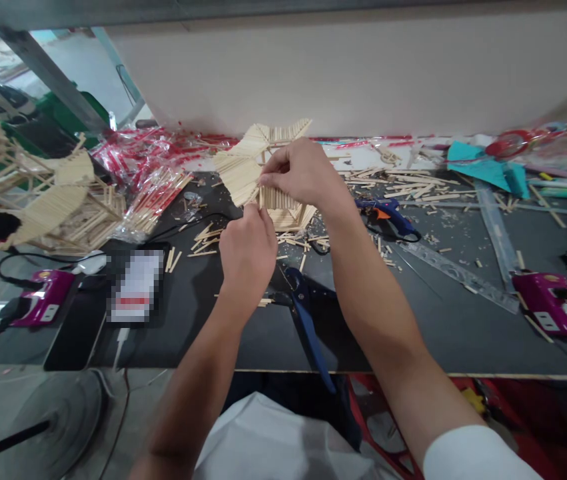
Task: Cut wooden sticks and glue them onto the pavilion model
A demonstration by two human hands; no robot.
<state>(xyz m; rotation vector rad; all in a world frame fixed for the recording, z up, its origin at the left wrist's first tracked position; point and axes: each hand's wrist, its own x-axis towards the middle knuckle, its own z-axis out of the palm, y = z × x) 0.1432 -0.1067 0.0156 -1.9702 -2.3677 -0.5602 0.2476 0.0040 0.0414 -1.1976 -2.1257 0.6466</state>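
A small model building with a curved roof of thin wooden sticks (239,172) stands on the dark table in front of me. My left hand (249,243) is closed at the roof's near lower edge, fingers curled against it. Reaching over from the right, my right hand (299,175) pinches at the roof's side; whatever lies between its fingertips is hidden or too small to make out. Blue-handled cutters (308,327) lie below my hands, jaws toward the model. A blue glue gun (390,217) with an orange trigger rests to the right.
Cut sticks (413,183) litter the table's back. Bundled sticks in plastic (156,193) and a larger stick model (63,193) stand left. A phone (136,287) and purple power strip (46,300) lie front left. Rulers (458,273) and another purple power strip (556,303) lie right.
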